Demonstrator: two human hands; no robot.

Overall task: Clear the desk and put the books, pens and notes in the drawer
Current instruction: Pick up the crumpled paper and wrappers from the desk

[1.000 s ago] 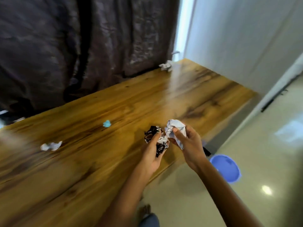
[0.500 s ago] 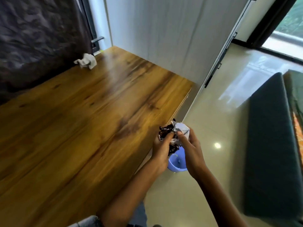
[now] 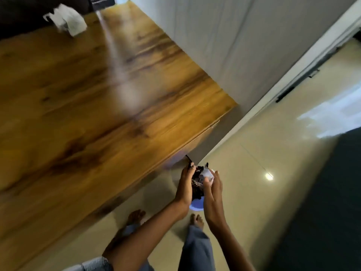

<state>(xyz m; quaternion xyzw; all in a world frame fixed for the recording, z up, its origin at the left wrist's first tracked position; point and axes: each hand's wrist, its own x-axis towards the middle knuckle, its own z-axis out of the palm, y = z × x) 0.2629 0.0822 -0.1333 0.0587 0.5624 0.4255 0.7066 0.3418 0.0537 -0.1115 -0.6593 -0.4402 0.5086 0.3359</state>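
Brown wood-grain desk surface (image 3: 97,106), blurred, filling the left. Pale glossy tiled floor (image 3: 254,173); bare feet and blue trouser legs at the bottom. Crumpled white paper (image 3: 66,20) at the surface's far corner. Left hand (image 3: 185,187) grips a crumpled black printed wrapper (image 3: 196,185), lettering unreadable; right hand (image 3: 213,189) holds a crumpled white paper wad (image 3: 207,174). Round blue plastic bin (image 3: 196,205), mostly hidden beneath both hands.

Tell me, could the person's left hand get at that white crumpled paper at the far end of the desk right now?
Probably not. The left hand is holding dark crumpled trash over the blue bin on the floor, and the white paper lies across the whole desk.
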